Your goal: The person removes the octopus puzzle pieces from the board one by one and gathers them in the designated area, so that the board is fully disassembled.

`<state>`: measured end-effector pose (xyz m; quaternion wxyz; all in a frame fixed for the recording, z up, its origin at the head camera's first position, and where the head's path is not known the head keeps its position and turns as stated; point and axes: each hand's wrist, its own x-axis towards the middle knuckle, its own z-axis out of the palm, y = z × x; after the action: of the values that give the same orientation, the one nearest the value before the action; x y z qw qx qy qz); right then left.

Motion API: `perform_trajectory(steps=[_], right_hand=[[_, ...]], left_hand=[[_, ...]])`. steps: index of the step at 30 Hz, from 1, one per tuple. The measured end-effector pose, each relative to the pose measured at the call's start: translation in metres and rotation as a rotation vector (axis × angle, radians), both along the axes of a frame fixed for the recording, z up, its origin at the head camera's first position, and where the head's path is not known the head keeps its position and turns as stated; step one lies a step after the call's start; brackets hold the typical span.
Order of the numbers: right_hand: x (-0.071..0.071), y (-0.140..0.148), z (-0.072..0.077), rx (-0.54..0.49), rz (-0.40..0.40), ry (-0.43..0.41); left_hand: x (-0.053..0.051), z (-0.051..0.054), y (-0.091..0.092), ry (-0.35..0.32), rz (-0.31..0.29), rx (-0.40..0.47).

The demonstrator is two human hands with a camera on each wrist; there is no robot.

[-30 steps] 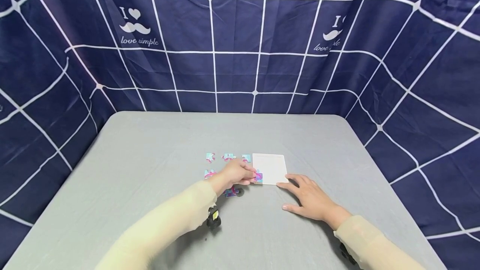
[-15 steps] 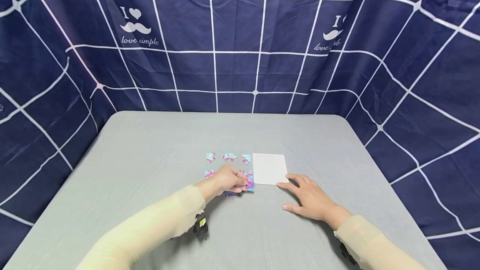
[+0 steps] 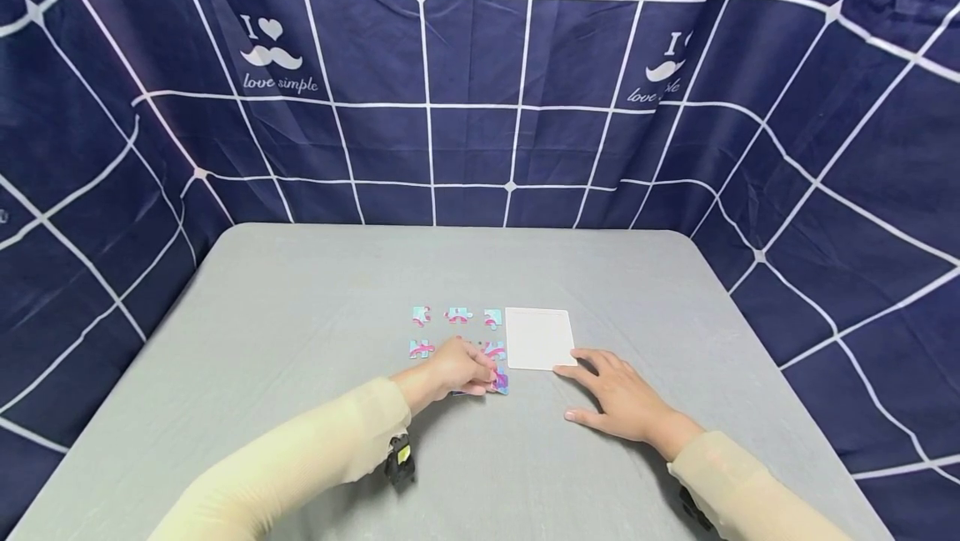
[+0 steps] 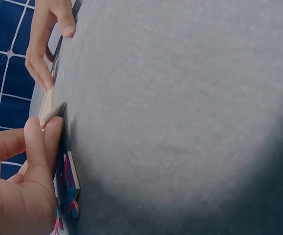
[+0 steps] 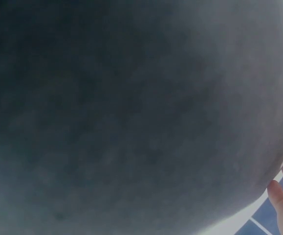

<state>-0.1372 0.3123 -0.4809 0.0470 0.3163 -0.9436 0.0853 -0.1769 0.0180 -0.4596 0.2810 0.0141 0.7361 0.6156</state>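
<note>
My left hand (image 3: 455, 368) pinches a purple and blue jigsaw piece (image 3: 500, 381) between thumb and fingers, close to the table. In the left wrist view the held piece shows tilted, its pale edge outward. Another jigsaw piece (image 4: 70, 176) lies beneath that hand and is mostly hidden in the head view. With its fingertips, my right hand (image 3: 626, 399) touches the lower right corner of a white square puzzle tray (image 3: 538, 339). Its fingers are spread and relaxed, holding nothing.
Left of the tray, more blue and pink pieces lie spaced in rows: a top left piece (image 3: 421, 316), a top middle piece (image 3: 458, 315), a top right piece (image 3: 492, 318), a left piece (image 3: 421, 349) and a right piece (image 3: 494, 350). A dark blue curtain (image 3: 472, 141) surrounds the grey table (image 3: 315, 299).
My left hand has carried the pinched piece from the tray's lower left corner leftward and down toward the table, below the right-hand piece. The right hand and tray have stayed put.
</note>
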Motion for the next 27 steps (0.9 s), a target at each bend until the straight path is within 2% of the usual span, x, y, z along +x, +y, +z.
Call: perform_trajectory(steps=[6,13,27], right_hand=[[0.000,0.000,-0.001,-0.006,-0.002,-0.002],[0.000,0.001,-0.001,-0.011,0.001,0.004],[0.000,0.000,0.003,0.004,-0.010,-0.023]], left_hand=[[0.000,0.004,-0.003,-0.034,-0.024,0.021],[0.001,0.010,-0.009,-0.044,-0.056,0.025],[0.001,0.014,-0.029,-0.060,-0.059,0.056]])
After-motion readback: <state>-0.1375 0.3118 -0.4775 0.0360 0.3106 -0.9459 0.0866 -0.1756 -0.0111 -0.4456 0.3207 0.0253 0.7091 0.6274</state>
